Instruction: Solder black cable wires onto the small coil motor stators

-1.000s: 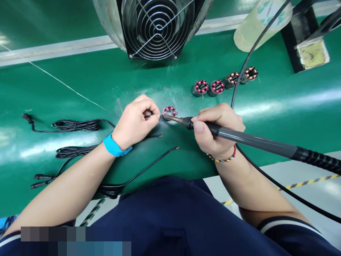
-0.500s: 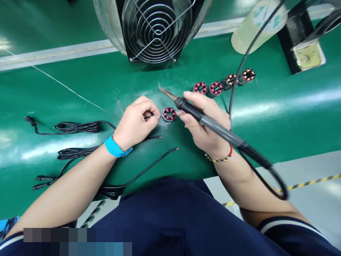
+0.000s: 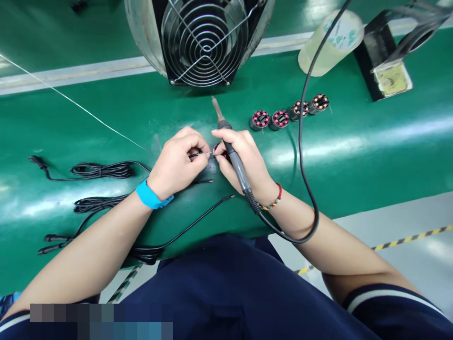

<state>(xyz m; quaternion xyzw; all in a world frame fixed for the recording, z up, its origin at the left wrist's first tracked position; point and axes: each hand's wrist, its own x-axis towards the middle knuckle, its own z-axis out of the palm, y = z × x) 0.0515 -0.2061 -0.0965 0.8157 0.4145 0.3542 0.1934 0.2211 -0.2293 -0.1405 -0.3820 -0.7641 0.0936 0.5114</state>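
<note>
My left hand [image 3: 182,160], with a blue band at the wrist, pinches the end of a thin black cable [image 3: 194,155] over the green mat. Close to its right, my right hand [image 3: 244,163] holds a soldering iron [image 3: 238,165] between thumb and fingers, its tip pointing up and away toward the fan. The right fingertips are at a small round coil part with red windings [image 3: 216,148], mostly hidden behind the hand and the iron. A thin bare wire end shows between the two hands.
A fan with a wire guard [image 3: 205,49] stands ahead. Several coil parts [image 3: 261,120] line up at the right, before a translucent bottle [image 3: 331,45] and an iron stand with sponge [image 3: 392,79]. Bundled black cables [image 3: 102,170] lie left; the iron's cord [image 3: 300,141] hangs at right.
My right hand has moved left to the small coil part and now covers most of it. The iron has swung more upright. My left hand keeps its pinch.
</note>
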